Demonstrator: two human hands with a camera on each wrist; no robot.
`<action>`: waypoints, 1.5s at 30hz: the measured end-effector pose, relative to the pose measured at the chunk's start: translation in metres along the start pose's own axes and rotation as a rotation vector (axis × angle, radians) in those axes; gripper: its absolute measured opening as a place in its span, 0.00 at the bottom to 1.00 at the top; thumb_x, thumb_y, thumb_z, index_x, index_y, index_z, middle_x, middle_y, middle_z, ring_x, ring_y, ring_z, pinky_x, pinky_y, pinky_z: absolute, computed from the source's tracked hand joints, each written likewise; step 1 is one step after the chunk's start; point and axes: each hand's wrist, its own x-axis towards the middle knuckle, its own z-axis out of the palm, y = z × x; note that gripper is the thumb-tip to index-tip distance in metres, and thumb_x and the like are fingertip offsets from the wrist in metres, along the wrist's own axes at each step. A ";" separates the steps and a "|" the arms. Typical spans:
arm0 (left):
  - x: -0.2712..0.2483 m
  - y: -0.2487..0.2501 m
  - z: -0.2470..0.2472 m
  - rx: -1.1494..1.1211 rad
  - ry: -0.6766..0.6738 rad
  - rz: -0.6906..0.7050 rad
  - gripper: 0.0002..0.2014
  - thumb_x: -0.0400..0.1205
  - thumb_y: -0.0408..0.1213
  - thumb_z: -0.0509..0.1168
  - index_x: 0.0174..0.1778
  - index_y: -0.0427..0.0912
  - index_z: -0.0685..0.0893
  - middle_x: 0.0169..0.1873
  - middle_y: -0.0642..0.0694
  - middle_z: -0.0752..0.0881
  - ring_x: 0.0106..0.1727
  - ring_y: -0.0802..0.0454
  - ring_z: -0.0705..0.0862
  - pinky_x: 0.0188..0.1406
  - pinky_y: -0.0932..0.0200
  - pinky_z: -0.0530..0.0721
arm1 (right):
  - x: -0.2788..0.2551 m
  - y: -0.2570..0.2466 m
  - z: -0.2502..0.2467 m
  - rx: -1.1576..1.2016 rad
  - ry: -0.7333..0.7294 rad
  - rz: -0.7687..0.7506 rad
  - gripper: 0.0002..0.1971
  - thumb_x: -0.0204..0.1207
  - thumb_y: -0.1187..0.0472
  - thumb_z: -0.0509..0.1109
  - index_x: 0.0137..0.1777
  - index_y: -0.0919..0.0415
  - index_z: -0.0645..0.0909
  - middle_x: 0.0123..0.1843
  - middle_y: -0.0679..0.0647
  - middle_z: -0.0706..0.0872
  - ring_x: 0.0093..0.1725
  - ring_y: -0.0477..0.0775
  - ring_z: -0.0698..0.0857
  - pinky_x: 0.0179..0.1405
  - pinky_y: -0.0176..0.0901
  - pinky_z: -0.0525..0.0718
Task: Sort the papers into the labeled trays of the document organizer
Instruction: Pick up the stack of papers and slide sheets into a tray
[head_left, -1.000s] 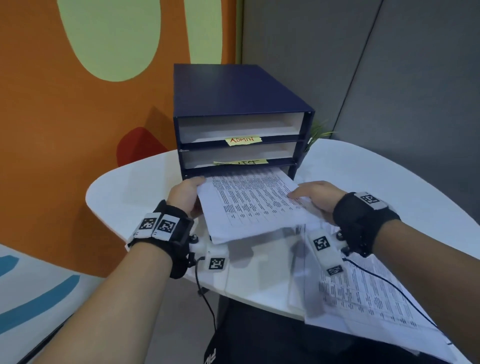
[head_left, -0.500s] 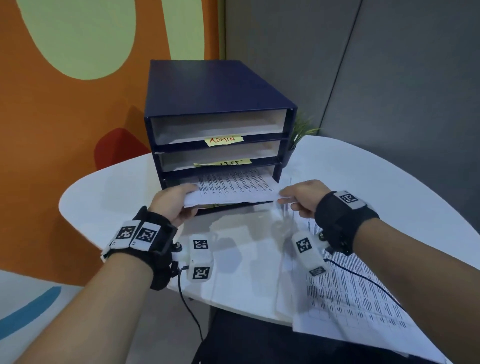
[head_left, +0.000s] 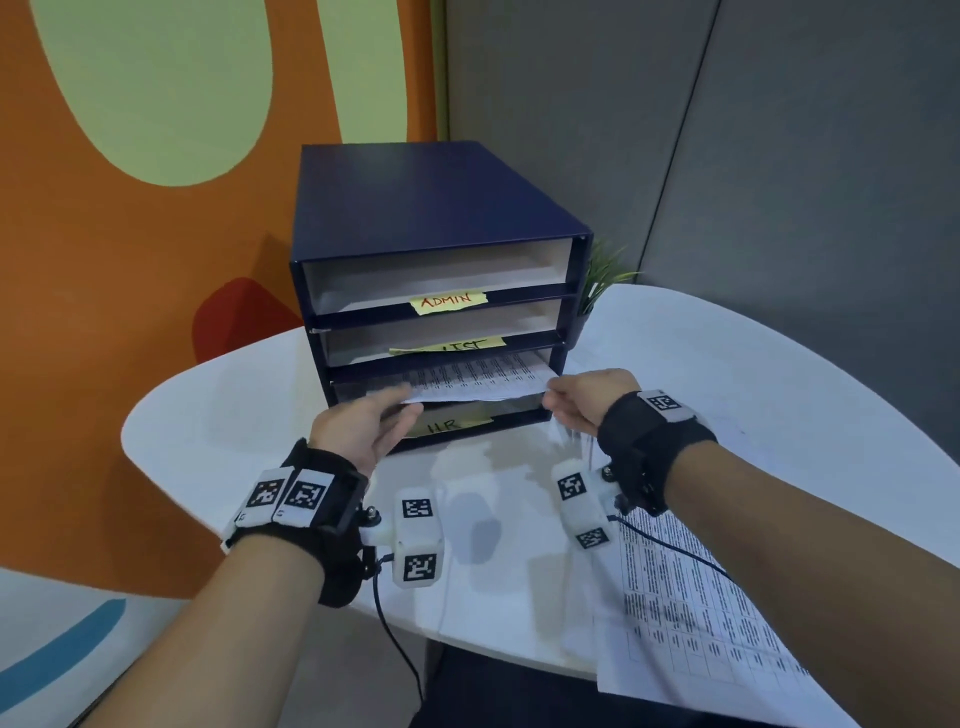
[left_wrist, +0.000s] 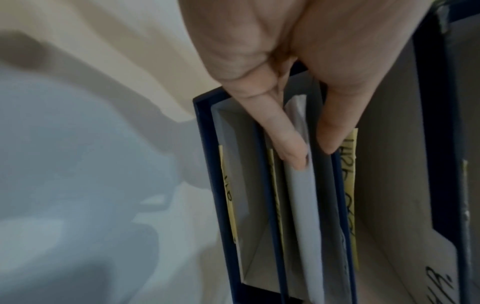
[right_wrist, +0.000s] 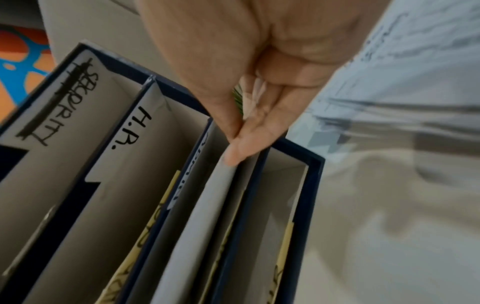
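Two hands showed in my head view, left hand and right hand, at the organizer on the table; the printed sheet sat partway in the third tray down. Left wrist view: straight fingers, one touching the sheet (no grip). Right wrist view: thumb and finger pinched its corner.

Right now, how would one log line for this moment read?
step: filing sheet | place: mostly inside HR tray | left grip: touches near edge | right grip: pinches corner | stack: lies on table
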 end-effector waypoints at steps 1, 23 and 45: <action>0.001 0.000 -0.001 -0.041 -0.015 0.016 0.10 0.78 0.27 0.73 0.54 0.29 0.86 0.46 0.39 0.92 0.43 0.51 0.93 0.38 0.66 0.90 | -0.001 -0.002 0.005 0.086 -0.027 0.012 0.02 0.77 0.73 0.69 0.45 0.73 0.80 0.34 0.64 0.86 0.20 0.45 0.85 0.24 0.34 0.87; -0.003 -0.001 0.012 0.388 -0.015 0.107 0.24 0.82 0.31 0.68 0.74 0.37 0.71 0.51 0.40 0.88 0.39 0.46 0.93 0.37 0.57 0.92 | 0.011 -0.001 0.039 0.026 -0.226 0.002 0.16 0.85 0.59 0.54 0.67 0.64 0.73 0.47 0.60 0.91 0.28 0.52 0.85 0.25 0.36 0.75; 0.002 -0.013 0.019 1.006 -0.041 0.408 0.32 0.77 0.41 0.67 0.78 0.41 0.72 0.37 0.45 0.91 0.37 0.54 0.91 0.56 0.49 0.88 | -0.007 0.007 0.010 -0.126 -0.154 -0.215 0.09 0.78 0.68 0.69 0.55 0.59 0.83 0.54 0.55 0.90 0.44 0.57 0.90 0.32 0.39 0.78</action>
